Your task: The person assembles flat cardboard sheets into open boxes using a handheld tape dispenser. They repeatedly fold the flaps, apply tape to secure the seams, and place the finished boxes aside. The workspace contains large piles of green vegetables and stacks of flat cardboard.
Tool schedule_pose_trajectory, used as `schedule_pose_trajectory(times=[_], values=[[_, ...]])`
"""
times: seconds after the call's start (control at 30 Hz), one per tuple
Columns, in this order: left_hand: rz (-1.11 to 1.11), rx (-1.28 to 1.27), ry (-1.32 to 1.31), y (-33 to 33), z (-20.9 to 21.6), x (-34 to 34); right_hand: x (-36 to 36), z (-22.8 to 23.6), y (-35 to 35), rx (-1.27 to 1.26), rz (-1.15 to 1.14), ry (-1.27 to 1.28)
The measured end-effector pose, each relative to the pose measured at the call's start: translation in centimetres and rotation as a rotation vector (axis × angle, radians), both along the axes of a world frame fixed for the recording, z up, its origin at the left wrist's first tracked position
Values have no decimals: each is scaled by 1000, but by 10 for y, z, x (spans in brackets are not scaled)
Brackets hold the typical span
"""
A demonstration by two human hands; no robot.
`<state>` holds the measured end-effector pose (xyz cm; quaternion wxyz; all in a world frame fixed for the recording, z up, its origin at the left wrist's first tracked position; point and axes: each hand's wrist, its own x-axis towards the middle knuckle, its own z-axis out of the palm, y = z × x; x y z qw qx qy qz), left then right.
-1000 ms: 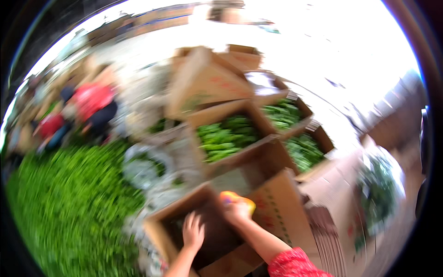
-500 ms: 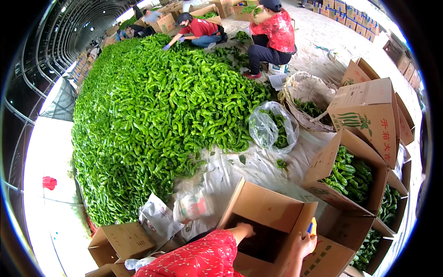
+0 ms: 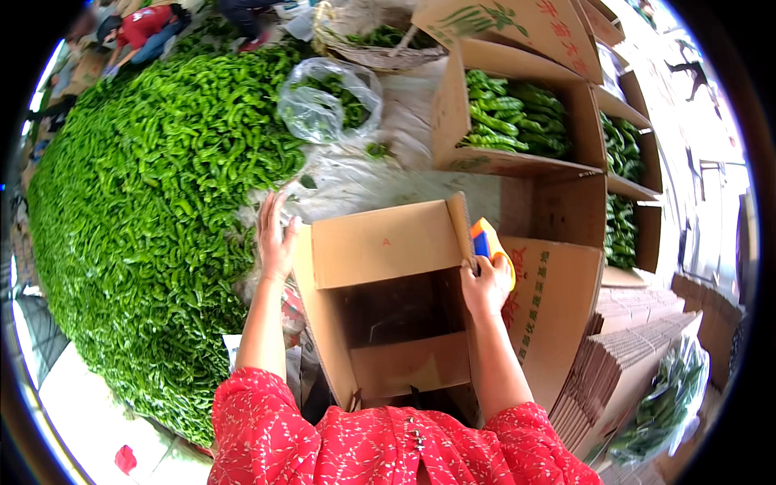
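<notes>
An open cardboard box point(image 3: 384, 245) stands right in front of me with its flaps raised and its inside dark. At its far left corner is my left hand point(image 3: 277, 242), fingers stretched and thumb apart, beside the outer side of the left flap. My right hand point(image 3: 488, 284) is closed on an orange and blue hand tool point(image 3: 485, 238) at the box's right edge. The palm hides part of the tool, so its exact kind does not show.
A large heap of green peppers point(image 3: 162, 202) covers the left. Open boxes on the right hold green peppers point(image 3: 517, 117). Flattened cartons point(image 3: 622, 356) are stacked at lower right beside a plastic bag of peppers point(image 3: 659, 404). Another clear bag point(image 3: 319, 113) lies ahead; a co-worker point(image 3: 141, 36) crouches beyond the heap.
My left hand has come out of the box and moved to its left flap, with the fingers now spread. The tool stays in my right hand. The view has swung right and downward.
</notes>
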<state>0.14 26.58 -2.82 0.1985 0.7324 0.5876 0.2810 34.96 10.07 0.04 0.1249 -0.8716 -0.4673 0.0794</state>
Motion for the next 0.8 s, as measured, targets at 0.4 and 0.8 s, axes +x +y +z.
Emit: schedule_pose_trajectory(times=[0.4,0.8], values=[[-355,46,290,-26,63,113,21,-1,-9,-137,-123,-37],[-581,-465,-9,-83,-16,92,-27,-1,-3,-9,-80,-75]])
